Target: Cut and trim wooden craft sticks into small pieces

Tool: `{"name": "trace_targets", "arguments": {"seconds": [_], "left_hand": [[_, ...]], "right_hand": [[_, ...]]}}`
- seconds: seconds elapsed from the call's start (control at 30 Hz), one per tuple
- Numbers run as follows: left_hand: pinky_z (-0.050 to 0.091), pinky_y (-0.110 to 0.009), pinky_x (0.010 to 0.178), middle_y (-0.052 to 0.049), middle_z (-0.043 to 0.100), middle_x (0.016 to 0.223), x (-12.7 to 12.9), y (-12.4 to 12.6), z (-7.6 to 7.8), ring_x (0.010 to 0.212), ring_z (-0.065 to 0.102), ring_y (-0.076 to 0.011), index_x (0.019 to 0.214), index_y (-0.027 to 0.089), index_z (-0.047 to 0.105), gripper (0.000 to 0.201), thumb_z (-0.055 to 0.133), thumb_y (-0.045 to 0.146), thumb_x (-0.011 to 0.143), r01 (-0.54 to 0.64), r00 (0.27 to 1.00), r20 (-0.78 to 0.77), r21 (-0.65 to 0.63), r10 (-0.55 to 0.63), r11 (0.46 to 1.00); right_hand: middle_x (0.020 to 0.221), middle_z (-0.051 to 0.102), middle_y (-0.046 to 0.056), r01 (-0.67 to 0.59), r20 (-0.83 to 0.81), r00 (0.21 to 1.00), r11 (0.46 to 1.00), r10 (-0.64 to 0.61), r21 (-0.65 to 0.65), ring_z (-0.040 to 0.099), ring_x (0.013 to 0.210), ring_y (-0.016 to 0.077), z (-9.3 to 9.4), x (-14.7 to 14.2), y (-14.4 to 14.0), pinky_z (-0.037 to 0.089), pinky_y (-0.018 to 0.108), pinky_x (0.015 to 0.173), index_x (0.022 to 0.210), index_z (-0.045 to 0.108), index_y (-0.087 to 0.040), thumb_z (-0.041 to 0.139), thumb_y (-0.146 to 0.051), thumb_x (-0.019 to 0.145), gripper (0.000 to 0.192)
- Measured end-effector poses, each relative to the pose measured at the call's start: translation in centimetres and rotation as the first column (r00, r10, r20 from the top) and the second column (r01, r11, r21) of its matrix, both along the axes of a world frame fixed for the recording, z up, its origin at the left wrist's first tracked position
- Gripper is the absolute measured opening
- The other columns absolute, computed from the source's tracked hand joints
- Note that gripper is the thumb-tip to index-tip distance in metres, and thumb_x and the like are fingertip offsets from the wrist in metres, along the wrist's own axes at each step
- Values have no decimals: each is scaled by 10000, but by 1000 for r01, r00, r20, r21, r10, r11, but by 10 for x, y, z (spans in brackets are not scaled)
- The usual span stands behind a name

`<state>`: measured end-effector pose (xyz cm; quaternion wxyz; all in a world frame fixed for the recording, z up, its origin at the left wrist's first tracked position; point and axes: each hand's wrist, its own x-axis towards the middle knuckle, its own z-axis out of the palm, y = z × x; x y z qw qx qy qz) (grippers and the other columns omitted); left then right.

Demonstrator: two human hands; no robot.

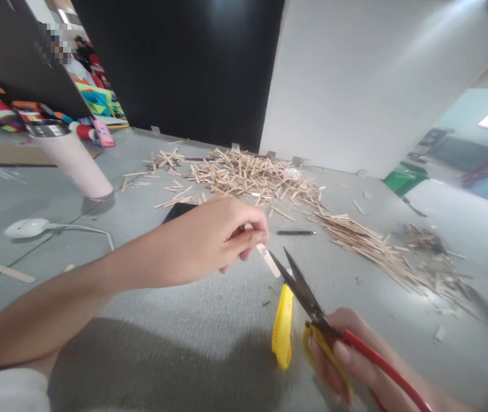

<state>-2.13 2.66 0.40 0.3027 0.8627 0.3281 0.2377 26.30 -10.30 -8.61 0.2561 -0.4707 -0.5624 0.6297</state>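
My left hand [226, 237] pinches a wooden craft stick [269, 261], whose free end points down and to the right. My right hand [355, 349] grips a pair of scissors [308, 294] by handles that show red and yellow. The scissor blades are parted, with their tips close to the stick; whether they touch it I cannot tell. Under the blades, a yellow utility knife [283, 329] lies on the grey table [226, 337]. Beyond my hands a dark pen [296, 233] rests on the tabletop, and a black flat object [179, 212] is partly hidden behind my left wrist.
A big heap of wooden sticks [244, 174] spreads along the back, with a bundle of longer sticks [368, 249] to the right. At left stand a pink tumbler [74, 163] and a white corded device [27, 228]. Black [192, 68] and white [338, 86] panels rise behind.
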Motion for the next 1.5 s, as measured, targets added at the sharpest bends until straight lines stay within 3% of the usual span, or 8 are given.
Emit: {"name": "trace_targets", "arguments": {"seconds": [0.17, 0.47, 0.8, 0.97, 1.17, 1.23, 1.37, 1.5], "left_hand": [[318, -200, 368, 61, 571, 473, 1, -7, -1, 367, 529, -96, 745, 220, 689, 300, 606, 210, 1033, -20, 1000, 3, -19, 20, 1000], [314, -220, 424, 85, 531, 480, 5, -9, -4, 372, 450, -82, 717, 220, 630, 321, 587, 152, 1028, -3, 1000, -30, 73, 5, 997], [347, -193, 462, 88, 549, 517, 4, -13, 5, 437, 479, -67, 776, 211, 626, 283, 578, 224, 1054, -19, 991, -131, -12, 18, 1000], [385, -173, 471, 83, 631, 599, 8, -11, 7, 465, 546, -50, 834, 205, 643, 230, 576, 234, 1052, -32, 995, -94, -73, 25, 997], [439, -172, 478, 66, 717, 724, 12, -8, 3, 508, 656, -64, 957, 203, 639, 170, 545, 274, 1080, -20, 1000, -9, -193, 19, 981], [429, -180, 485, 58, 720, 716, 12, -8, 1, 514, 656, -65, 926, 199, 643, 223, 531, 288, 1097, -11, 1000, -19, -148, 8, 989], [384, -214, 507, 64, 664, 651, 12, -8, -5, 504, 576, -66, 880, 202, 645, 273, 505, 251, 1109, -15, 997, -77, 39, 18, 999], [353, -241, 529, 77, 580, 583, 13, -8, -7, 489, 485, -72, 834, 201, 619, 307, 498, 237, 1113, -24, 995, -94, 119, 35, 993]], "right_hand": [[596, 524, -16, 3, 102, 995, 994, 8, -105, 450, 461, 154, 7, -4, -1, 377, 305, 497, 759, 614, -253, 571, -967, 792, 716], [612, 542, -30, -1, 146, 989, 991, 21, -137, 438, 492, 166, 4, 2, 0, 385, 320, 507, 788, 510, -288, 575, -948, 810, 664], [529, 419, -106, 24, 201, 980, 992, 1, -126, 321, 434, 77, 2, 2, -2, 266, 214, 430, 840, 482, -249, 583, -797, 957, 570], [492, 336, -104, -89, 186, 977, 991, 107, -101, 287, 407, 57, 16, -6, 4, 211, 209, 388, 717, 454, -239, 502, -904, 918, 696], [510, 286, -100, -82, 231, 969, 995, 92, -52, 270, 430, 63, 23, -9, 8, 198, 220, 393, 672, 405, -248, 457, -968, 876, 750], [510, 303, -94, -76, 235, 968, 995, 87, -57, 279, 425, 66, 22, -8, 6, 203, 225, 391, 665, 414, -250, 460, -971, 871, 751], [480, 379, -87, 73, 244, 969, 987, -37, -140, 309, 423, 79, 17, -6, 2, 235, 222, 406, 719, 475, -252, 508, -937, 882, 705], [376, 337, -61, -23, 190, 981, 990, 50, -141, 292, 353, 77, 15, -6, 4, 176, 250, 377, 536, 430, -265, 472, -910, 915, 749]]}}
